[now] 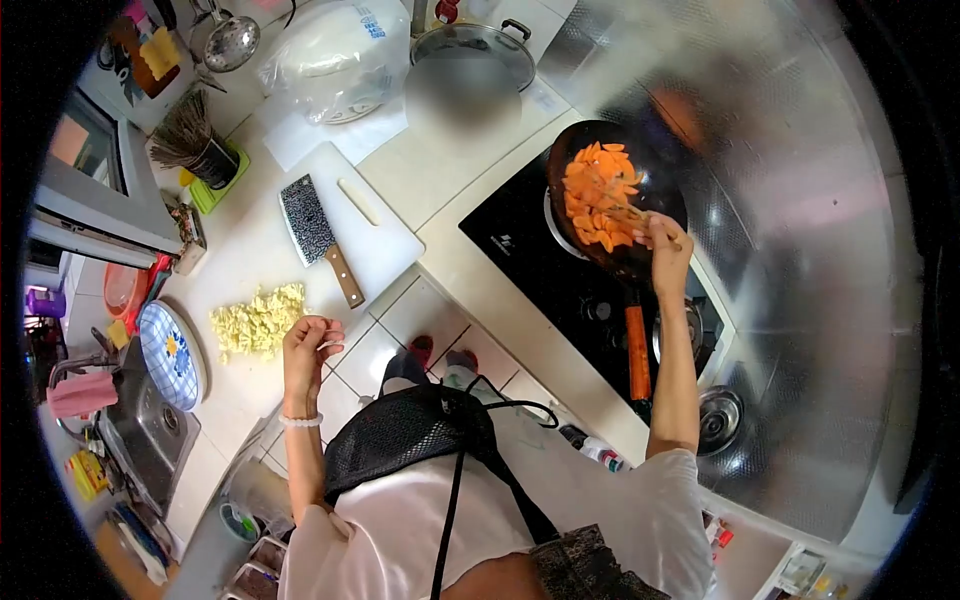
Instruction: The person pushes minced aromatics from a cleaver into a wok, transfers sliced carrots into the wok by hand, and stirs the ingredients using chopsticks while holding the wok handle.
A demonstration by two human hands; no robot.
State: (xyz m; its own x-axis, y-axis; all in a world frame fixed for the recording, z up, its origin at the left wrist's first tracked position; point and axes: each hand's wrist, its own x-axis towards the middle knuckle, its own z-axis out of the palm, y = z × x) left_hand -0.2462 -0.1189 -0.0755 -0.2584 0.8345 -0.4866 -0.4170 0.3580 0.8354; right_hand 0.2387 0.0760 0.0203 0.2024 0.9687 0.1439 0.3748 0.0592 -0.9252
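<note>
My right hand (665, 246) is closed on thin wooden chopsticks (628, 209), whose tips reach into orange carrot slices (600, 190). The slices lie in a dark wok (575, 145) on the black stove, its wooden handle (637, 350) pointing toward me. My left hand (312, 342), a pale bracelet at its wrist, has its fingers curled together with nothing visible in them. It hovers beside a heap of chopped pale yellow pieces (258, 318) at the near end of the white cutting board (375, 235). A cleaver (308, 222) with a wooden handle rests on that board.
A blue-patterned plate (170, 355) stands by the sink (150, 430) on the left. Behind the board are a plastic bag (335, 60) and a glass-lidded pot (480, 45). Metal sheeting (800, 300) lines the stove's right side. A second burner (680, 330) sits near the wok handle.
</note>
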